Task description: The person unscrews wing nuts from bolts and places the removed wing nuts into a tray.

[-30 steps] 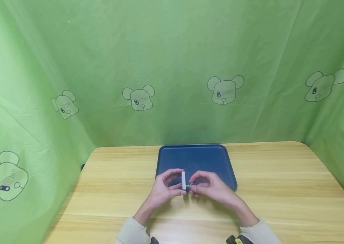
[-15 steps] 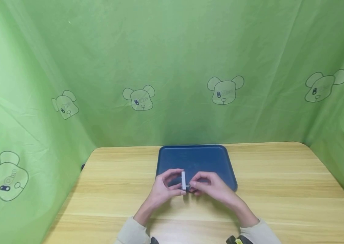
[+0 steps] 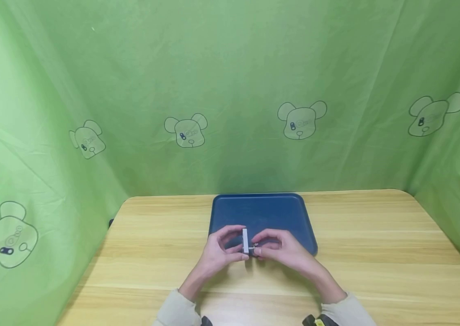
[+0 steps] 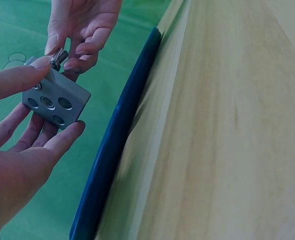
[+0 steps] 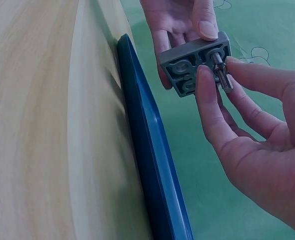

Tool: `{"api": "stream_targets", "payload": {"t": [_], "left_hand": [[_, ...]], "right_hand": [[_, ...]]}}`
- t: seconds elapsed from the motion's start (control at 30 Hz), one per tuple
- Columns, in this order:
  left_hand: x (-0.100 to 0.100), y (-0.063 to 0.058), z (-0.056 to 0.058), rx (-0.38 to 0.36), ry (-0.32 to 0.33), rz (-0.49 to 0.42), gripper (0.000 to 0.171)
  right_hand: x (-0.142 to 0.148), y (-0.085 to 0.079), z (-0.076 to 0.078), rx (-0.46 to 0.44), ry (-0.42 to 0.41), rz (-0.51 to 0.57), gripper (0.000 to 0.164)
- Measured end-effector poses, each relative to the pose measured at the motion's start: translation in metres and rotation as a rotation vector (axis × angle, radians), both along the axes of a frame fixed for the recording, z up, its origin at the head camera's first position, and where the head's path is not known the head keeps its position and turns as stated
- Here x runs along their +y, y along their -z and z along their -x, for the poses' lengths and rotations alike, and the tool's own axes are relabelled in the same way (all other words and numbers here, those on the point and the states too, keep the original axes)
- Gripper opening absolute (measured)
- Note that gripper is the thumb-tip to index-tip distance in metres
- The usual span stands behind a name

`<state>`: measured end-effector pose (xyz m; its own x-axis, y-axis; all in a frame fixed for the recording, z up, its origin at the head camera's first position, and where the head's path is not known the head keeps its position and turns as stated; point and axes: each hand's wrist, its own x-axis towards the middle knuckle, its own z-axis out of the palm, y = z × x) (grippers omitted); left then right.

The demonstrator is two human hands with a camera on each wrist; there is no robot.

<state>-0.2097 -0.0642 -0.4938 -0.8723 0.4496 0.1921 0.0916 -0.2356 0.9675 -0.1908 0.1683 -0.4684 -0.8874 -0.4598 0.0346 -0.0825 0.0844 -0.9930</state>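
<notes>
My left hand [image 3: 219, 250] holds a grey metal block [image 4: 52, 97] by its edges, upright above the near part of the blue tray [image 3: 258, 213]. Round holes open through the block's face in the left wrist view. On its other side, recesses show in the right wrist view, and a threaded bolt [image 5: 227, 84] sticks out. A small metal wing nut [image 5: 221, 69] sits partway along that bolt. My right hand [image 3: 285, 248] has its thumb and a finger on either side of the nut, pinching it. Fingertips partly cover the nut in the head view.
The blue tray lies flat toward the back of a wooden table [image 3: 376, 240]. Green curtains [image 3: 238, 90] with bear outlines hang behind the table and at both sides.
My right thumb and fingers have shifted around the wing nut, covering it half a second ago and showing more of it now. My left hand and the block stay in place.
</notes>
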Motion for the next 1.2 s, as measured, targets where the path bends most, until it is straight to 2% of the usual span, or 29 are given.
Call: {"api": "stream_targets", "payload": {"t": [0.6,1.07,1.2], "left_hand": [[-0.0002,0.0002,0.0012,-0.007,0.003,0.001,0.071],[-0.0005,0.0020,0.0015,0.011,0.005,0.024,0.069],[-0.0005,0.0014,0.0008,0.009,0.001,0.027,0.070]], "right_hand": [[-0.0004,0.0045,0.0025,-0.011,-0.014,0.022,0.035],[-0.0009,0.0040,0.0032,0.004,-0.012,0.032,0.025],[-0.0025,0.0039,0.0027,-0.003,-0.005,0.012,0.027]]}}
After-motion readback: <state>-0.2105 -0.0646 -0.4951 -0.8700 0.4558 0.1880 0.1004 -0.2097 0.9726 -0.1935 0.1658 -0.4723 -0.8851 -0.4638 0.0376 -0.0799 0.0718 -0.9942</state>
